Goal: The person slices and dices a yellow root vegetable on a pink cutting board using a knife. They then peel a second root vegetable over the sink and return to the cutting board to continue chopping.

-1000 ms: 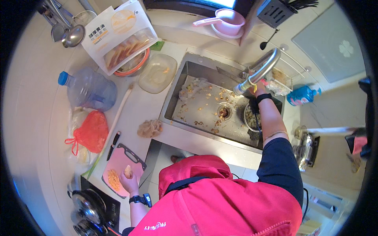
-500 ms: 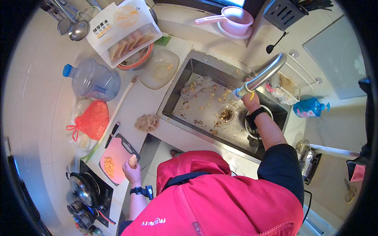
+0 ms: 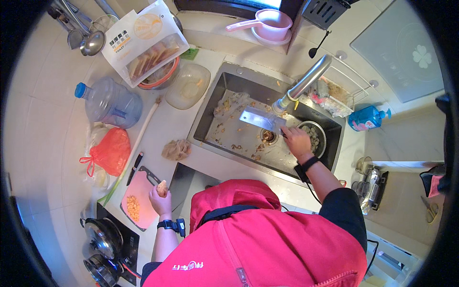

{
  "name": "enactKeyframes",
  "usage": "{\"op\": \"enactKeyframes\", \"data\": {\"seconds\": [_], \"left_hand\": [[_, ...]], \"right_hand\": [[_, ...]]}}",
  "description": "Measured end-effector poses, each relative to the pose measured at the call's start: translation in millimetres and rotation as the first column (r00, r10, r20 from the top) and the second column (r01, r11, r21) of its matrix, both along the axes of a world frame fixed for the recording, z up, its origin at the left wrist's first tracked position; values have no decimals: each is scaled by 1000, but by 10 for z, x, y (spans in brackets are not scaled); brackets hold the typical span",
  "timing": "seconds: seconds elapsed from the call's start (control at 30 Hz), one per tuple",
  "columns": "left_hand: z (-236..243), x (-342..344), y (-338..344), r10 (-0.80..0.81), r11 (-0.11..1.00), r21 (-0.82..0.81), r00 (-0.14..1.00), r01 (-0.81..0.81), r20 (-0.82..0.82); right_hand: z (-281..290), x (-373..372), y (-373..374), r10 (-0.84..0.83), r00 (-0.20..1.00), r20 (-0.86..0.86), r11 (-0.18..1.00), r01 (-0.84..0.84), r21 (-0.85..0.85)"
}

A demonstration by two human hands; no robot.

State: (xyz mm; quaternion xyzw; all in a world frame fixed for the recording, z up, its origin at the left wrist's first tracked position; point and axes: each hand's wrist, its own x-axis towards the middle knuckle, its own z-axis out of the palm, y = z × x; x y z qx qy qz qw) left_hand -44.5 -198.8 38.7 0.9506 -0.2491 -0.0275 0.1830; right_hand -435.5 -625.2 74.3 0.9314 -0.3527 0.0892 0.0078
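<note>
Over the sink (image 3: pixel 201 122), my right hand (image 3: pixel 297 142) is closed round the handle of a cleaver (image 3: pixel 262 119), its broad shiny blade pointing left, below the faucet (image 3: pixel 306 81). My left hand (image 3: pixel 159 202) grips a pale brownish-pink lump (image 3: pixel 162 188); its kind cannot be made out. That hand is at the right edge of a pink cutting board (image 3: pixel 139 190), where small orange diced pieces (image 3: pixel 133 207) lie in a pile. A black-handled knife (image 3: pixel 136 168) rests beside the board. Right of the cleaver, a metal bowl (image 3: pixel 323 143) with greyish pieces stands in the sink.
Food scraps and a clear plastic bag (image 3: pixel 232 103) lie in the sink. On the counter are a crumpled cloth (image 3: pixel 176 149), a glass dish (image 3: pixel 188 86), a long green onion (image 3: pixel 138 138), a red bag (image 3: pixel 111 150) and a water jug (image 3: pixel 114 103). Pots (image 3: pixel 103 237) stand at the lower left.
My right hand has come back from behind the faucet toward me, and the cleaver now shows in it. The bowl's contents have come into view. My left hand still holds the lump.
</note>
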Motion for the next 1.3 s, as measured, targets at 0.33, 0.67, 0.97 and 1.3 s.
{"op": "enactKeyframes", "data": {"seconds": [0.33,0.67,0.97,1.3], "left_hand": [[-169,-107,4,-20,1000,-17,998,19,-53],[-30,-198,46,42,998,-35,997,-44,-68],[-174,-177,-54,-29,1000,-10,997,28,-72],[-47,-257,-59,-2,999,-41,999,0,-46]], "right_hand": [[-356,203,-305,-615,783,89,227,68,972],[-37,-18,-310,-765,643,22,-234,-310,921],[119,-207,57,-238,938,253,874,93,478],[411,219,54,-10,991,133,994,-5,113]]}}
